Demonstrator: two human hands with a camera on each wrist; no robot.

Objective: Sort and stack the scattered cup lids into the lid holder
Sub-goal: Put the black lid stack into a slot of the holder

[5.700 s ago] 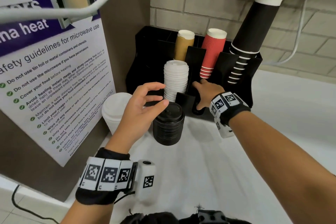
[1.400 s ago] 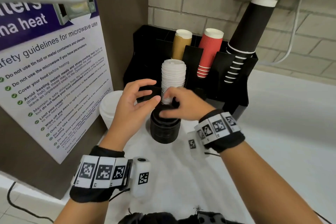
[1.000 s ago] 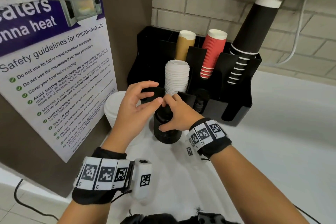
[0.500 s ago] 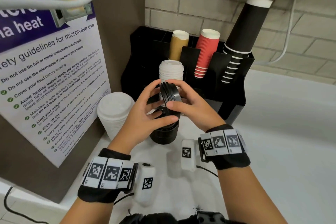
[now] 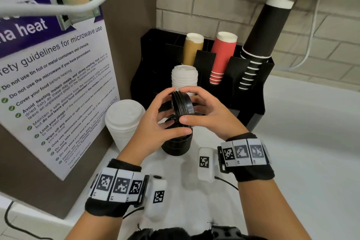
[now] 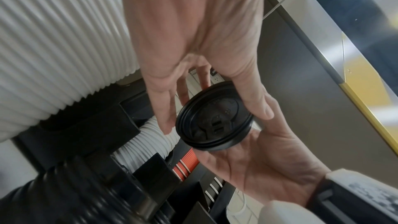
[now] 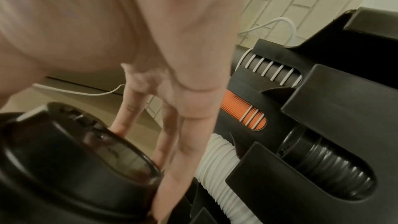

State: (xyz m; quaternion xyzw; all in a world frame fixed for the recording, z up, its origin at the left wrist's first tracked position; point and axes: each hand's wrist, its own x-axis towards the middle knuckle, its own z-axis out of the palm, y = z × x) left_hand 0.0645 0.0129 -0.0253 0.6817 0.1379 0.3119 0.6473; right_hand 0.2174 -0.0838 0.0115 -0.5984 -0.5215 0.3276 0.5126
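A small batch of black lids (image 5: pixel 182 104) stands on edge between both hands, just above the black lid stack (image 5: pixel 176 144) on the counter. My left hand (image 5: pixel 165 112) grips the batch from the left, thumb low and fingers over the top. From the right, my right hand (image 5: pixel 194 106) pinches it. The left wrist view shows the black lids (image 6: pixel 215 117) top face on. The black holder (image 5: pixel 251 107) behind has a white lid stack (image 5: pixel 184 80) in a front slot; black lids (image 7: pixel 336 164) lie in the slot beside it.
Another white lid stack (image 5: pixel 124 122) stands on the counter to the left, against the poster panel (image 5: pixel 58 84). Brown (image 5: pixel 191 48), red (image 5: pixel 222 56) and tall black cup stacks (image 5: pixel 261 41) rise from the holder's rear slots. White counter extends to the right.
My right hand came back from the holder, took a few black lids off the counter stack and lifted them; both hands now hold them on edge. Little change over the last half second.
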